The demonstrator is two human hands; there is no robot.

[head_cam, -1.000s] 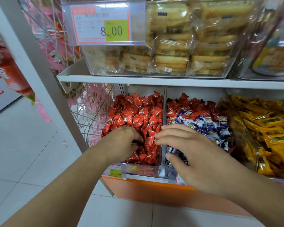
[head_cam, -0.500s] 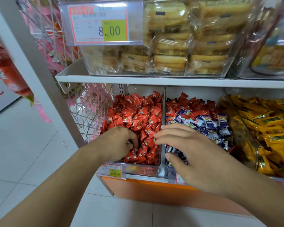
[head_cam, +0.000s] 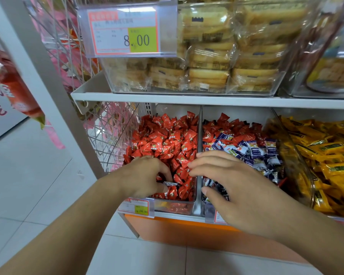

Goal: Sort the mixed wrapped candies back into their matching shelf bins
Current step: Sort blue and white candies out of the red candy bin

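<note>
— Two hands in the head view, both by the clear divider (head_cam: pixel 200 155). What does each do?

— Left of the divider, the left hand (head_cam: pixel 147 177) digs into the red candy bin (head_cam: pixel 175 205), fingers curled, pinching a silvery-edged wrapped candy (head_cam: pixel 170 184). The right hand (head_cam: pixel 232 187) hovers spread across the divider, holding nothing.

— Where are the strays?

— Right of the divider, red candies (head_cam: pixel 222 124) lie among the blue-and-white candies (head_cam: pixel 254 151).

— How do they handle?

— Light, crinkly, probably slippery (foil wrappers); I'd pinch a twisted wrapper end.
</note>
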